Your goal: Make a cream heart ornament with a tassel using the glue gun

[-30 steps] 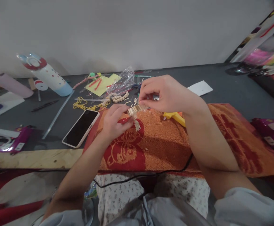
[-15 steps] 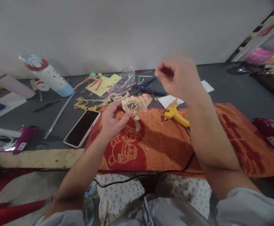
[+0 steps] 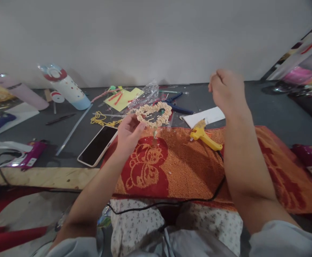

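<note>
My left hand [image 3: 129,131] pinches the near left side of a cream-coloured ring [image 3: 167,109] made of many small chip-like pieces. The ring is held up over the back edge of the orange towel, tilted so that its opening shows. Something thin and blurred hangs below it. My right hand [image 3: 227,89] is raised at the right, well apart from the ring, with its fingers curled together. Whatever it may hold is hidden or too fine to see. Below and left of it, a yellow glue gun [image 3: 205,138] lies on the orange towel [image 3: 190,171].
A phone [image 3: 98,146] lies left of the towel. Behind the ring are blue pliers [image 3: 181,108], clear plastic wrap [image 3: 147,93], yellow paper [image 3: 122,100] and yellow string [image 3: 102,119]. White paper [image 3: 206,116] lies behind the glue gun. A bottle [image 3: 72,89] stands back left; a black cable [image 3: 156,203] crosses the front.
My right hand has moved right, away from the ring. The ring has turned in my left hand, so its opening shows more fully. The view has shifted slightly.
</note>
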Motion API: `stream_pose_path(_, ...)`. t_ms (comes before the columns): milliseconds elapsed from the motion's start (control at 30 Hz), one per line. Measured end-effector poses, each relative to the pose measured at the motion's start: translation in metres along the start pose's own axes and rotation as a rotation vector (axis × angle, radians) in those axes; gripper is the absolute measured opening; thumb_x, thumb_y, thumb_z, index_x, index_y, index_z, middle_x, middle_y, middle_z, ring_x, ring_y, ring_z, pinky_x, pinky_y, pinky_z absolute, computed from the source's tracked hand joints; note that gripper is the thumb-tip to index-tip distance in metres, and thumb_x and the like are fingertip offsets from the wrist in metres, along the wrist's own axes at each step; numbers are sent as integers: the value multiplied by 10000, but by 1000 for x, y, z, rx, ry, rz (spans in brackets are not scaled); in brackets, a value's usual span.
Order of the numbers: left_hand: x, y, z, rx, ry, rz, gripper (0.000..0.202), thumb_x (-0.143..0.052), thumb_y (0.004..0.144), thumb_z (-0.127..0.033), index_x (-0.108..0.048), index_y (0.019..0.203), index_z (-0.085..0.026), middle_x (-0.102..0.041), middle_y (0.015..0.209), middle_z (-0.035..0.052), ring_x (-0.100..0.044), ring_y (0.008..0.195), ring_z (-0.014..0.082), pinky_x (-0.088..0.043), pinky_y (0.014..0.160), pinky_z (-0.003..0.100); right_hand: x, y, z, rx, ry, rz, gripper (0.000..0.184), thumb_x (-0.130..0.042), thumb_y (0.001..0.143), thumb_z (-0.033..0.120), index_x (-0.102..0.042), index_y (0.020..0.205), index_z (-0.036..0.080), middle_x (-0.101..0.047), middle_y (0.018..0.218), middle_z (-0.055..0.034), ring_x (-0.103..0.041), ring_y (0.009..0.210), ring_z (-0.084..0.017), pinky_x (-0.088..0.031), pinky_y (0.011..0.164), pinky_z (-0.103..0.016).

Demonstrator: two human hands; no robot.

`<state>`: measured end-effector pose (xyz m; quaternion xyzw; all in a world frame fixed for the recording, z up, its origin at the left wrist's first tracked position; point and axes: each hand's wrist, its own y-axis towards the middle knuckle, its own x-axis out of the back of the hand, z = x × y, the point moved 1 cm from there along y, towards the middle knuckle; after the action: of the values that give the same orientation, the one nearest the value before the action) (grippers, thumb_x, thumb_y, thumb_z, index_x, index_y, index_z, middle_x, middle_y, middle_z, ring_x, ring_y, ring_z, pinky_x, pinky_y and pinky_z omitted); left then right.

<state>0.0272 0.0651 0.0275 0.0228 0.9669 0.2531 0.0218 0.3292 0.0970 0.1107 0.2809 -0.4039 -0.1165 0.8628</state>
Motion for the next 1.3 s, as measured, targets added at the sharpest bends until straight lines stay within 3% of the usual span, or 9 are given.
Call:
stream_pose_path(33, 0, 0, 0, 12, -15, -7, 317, -741, 757, -458, -646, 934, -213, -663, 860, 25, -620, 721, 104, -548, 655, 231, -1, 0, 2, -148, -117, -86, 400, -450, 945, 264, -432, 547, 227, -464, 516, -19, -414, 564, -154, -268, 616, -332)
stream_pose_path(67, 0, 1, -1, 25, -28, -15, 313, -742, 753, -455, -646, 931, -216, -660, 856, 25, -616, 713, 103, -550, 648, 231, -3, -1, 6, -214, -167, -76, 395, -472, 928, 257, -448, 535, 220, -470, 509, -16, -414, 540, -146, -267, 597, -330)
stream_pose_path(133, 0, 1, -4, 46, -54, -31, 298, -740, 750, -444, -643, 921, -221, -655, 853, 23, -609, 701, 99, -557, 640, 231, -8, -2, 16, -247, -146, -29, 346, -533, 896, 285, -519, 559, 212, -532, 532, -10, -444, 518, -136, -307, 577, -317)
stream_pose_path(267, 0, 3, -7, 64, -102, -26, 275, -731, 751, -432, -619, 891, -223, -656, 856, 19, -603, 681, 94, -575, 643, 239, -17, -7, 30, -296, 105, 106, 186, -645, 802, 272, -640, 627, 209, -649, 595, -20, -535, 506, -133, -428, 550, -305)
stream_pose_path(467, 4, 5, -5, 95, -155, -33, 298, -730, 747, -439, -591, 901, -225, -675, 905, 26, -613, 673, 91, -578, 625, 235, -17, -14, 59, -195, 427, 194, 59, -736, 698, 260, -704, 667, 221, -675, 604, -15, -590, 554, -140, -493, 551, -305)
stream_pose_path(567, 4, 5, -3, 126, -202, -47, 316, -746, 732, -438, -592, 907, -226, -674, 907, 23, -616, 681, 90, -575, 623, 231, -17, -16, 71, -146, 487, 208, 114, -783, 655, 304, -715, 684, 218, -680, 639, -7, -598, 607, -138, -504, 589, -305)
stream_pose_path(733, 3, 5, -2, 151, -234, -84, 350, -771, 697, -464, -617, 905, -229, -670, 920, 31, -614, 698, 94, -558, 604, 217, -23, -18, 78, -171, 670, 303, 265, -823, 617, 407, -685, 667, 186, -736, 870, -62, -648, 721, -148, -556, 663, -313)
stream_pose_path(933, 9, 5, 1, 23, -110, -10, 286, -666, 817, -489, -579, 942, -247, -659, 925, 23, -634, 730, 101, -553, 632, 231, -32, -20, 85, -215, 589, 257, 252, -794, 684, 412, -710, 735, 179, -660, 626, -17, -582, 555, -114, -530, 544, -297)
stream_pose_path(1300, 6, 2, -5, -98, -28, -95, 298, -695, 808, -478, -594, 969, -249, -661, 962, 25, -665, 824, 118, -567, 730, 250, -34, -25, 96, -224, 559, 202, 154, -765, 712, 325, -741, 744, 177, -679, 632, -21, -589, 549, -117, -517, 538, -296)
